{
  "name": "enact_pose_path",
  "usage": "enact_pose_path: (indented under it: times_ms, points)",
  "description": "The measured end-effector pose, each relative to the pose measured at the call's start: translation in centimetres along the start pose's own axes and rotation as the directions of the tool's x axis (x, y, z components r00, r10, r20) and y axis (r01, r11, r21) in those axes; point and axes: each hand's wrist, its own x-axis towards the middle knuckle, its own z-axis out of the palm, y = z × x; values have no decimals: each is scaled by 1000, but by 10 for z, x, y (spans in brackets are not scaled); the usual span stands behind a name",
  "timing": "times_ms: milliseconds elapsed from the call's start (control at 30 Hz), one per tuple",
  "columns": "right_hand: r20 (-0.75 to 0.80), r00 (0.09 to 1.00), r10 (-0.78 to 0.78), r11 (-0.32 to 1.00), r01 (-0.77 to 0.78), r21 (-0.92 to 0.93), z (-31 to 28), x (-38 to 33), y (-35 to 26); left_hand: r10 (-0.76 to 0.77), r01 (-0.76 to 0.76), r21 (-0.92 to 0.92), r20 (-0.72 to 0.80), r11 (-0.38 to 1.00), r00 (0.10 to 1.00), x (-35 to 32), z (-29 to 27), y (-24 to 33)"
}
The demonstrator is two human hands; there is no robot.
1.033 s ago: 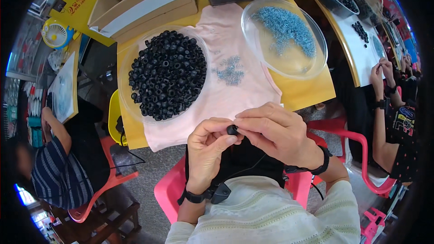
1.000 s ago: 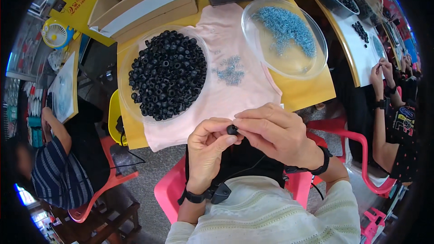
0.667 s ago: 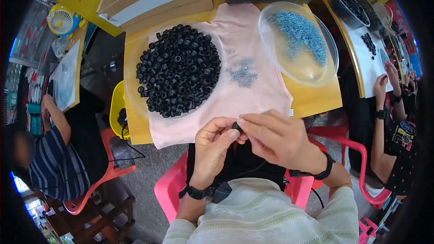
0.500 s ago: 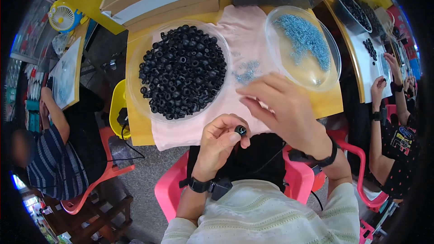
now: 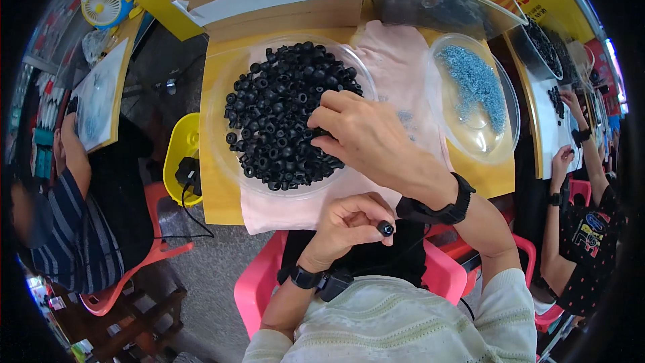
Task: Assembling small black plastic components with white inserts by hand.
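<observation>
My left hand [image 5: 349,228] is in front of the table's near edge, closed with thumb and fingers around a small black cap-like part [image 5: 385,228]. A pale spot shows at the centre of the part's end. Over the right side of a heap of black parts [image 5: 275,121] reaches my right hand [image 5: 366,138]. Its fingers are bent, with the thumb apart from them and dark pieces behind the gap. Round and hollow pieces make up the heap, which lies in a wide clear plastic dish [image 5: 220,161].
A clear dish [image 5: 514,131] of tiny blue pieces [image 5: 477,84] stands at right on the pink cloth [image 5: 396,47]. Behind are a cardboard box [image 5: 282,17] and a clear bin [image 5: 443,10]. A yellow basket [image 5: 176,151] stands left of the table. Other people work at both sides.
My right hand has moved left from near the blue pieces to the black heap. My left hand, still holding the black part, has shifted right and toward me in the picture.
</observation>
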Motion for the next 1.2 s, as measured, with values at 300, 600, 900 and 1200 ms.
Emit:
enact_pose_path:
  times_ms: [300, 600, 900, 1200]
  points:
    - [28, 998, -64, 996, 65, -57, 19, 16, 2, 2, 3, 59, -79, 998, 997, 0, 5, -2]
    - [-103, 991, -90, 996, 90, -5, 19, 17, 4, 43, -42, 24, -23, 999, 999, 2, 1, -6]
    - [-38, 965, 259, 936, -241, 257, -43, -95, 4, 105, -95, 76, -141, 993, 984, 3, 12, -7]
    - [-56, 930, 364, 923, -352, 156, -29, -146, 9, 189, -177, 81, -177, 981, 966, 6, 5, -11]
